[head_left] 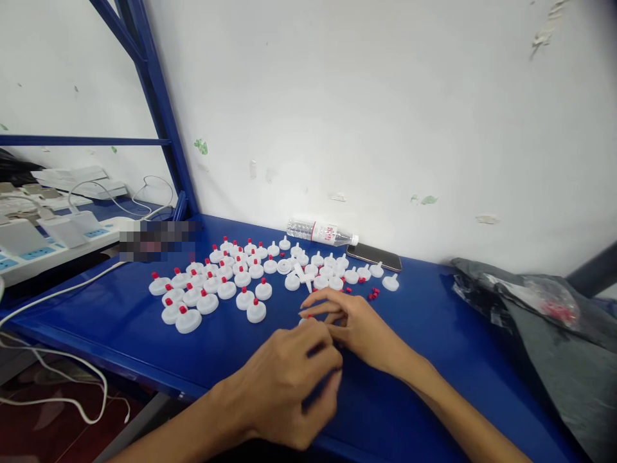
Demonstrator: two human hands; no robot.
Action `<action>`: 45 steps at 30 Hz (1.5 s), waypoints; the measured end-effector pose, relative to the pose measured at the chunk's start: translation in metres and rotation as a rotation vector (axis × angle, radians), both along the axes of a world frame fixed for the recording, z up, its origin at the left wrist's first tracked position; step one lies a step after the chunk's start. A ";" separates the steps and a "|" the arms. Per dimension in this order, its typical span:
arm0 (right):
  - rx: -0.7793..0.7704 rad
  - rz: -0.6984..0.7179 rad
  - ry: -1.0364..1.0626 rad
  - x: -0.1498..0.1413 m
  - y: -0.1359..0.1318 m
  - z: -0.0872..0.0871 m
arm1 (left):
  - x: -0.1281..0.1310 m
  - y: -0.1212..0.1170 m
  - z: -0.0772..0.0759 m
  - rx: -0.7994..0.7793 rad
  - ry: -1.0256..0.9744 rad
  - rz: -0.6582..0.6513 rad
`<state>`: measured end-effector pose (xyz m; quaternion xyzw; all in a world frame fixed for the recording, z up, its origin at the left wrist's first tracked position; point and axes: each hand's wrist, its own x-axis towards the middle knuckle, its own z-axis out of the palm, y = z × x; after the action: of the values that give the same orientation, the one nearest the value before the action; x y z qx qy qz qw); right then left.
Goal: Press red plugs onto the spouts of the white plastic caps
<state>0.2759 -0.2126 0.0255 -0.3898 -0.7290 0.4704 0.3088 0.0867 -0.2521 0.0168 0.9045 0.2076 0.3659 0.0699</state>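
Note:
A white round cap with a red tip (310, 317) shows between my two hands, mostly hidden by my left hand. My right hand (359, 325) reaches in from the right, its bent fingers closed about this cap. In front of it my left hand (294, 379) is curled; whatever its fingers hold is out of sight. Several white caps with red tips on their spouts (207, 302) stand in a group to the left. Beyond my hands lie several white spouted caps without red tips (322, 281). Small loose red tips (373, 294) lie just past my right hand.
Against the wall lie a clear water bottle (322, 233) and a dark phone (375, 257). A grey plastic bag (554, 321) covers the right side of the blue table (144, 341). White cables and a power strip (58, 244) are at the left, by a blue metal frame (159, 103).

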 end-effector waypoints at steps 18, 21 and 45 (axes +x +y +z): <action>0.390 -0.891 -0.942 0.107 0.037 0.003 | 0.002 0.019 -0.008 -0.206 0.277 0.572; 0.374 -0.877 -0.915 0.112 0.039 0.003 | 0.001 0.017 -0.009 -0.189 0.225 0.524; 0.502 -0.480 -0.915 0.106 0.026 0.022 | 0.001 0.015 -0.012 -0.330 0.068 0.432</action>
<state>0.3817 -0.1863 0.0470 -0.6231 -0.7687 -0.0171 0.1431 0.0874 -0.2372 0.0044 0.8273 0.4548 0.3032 0.1296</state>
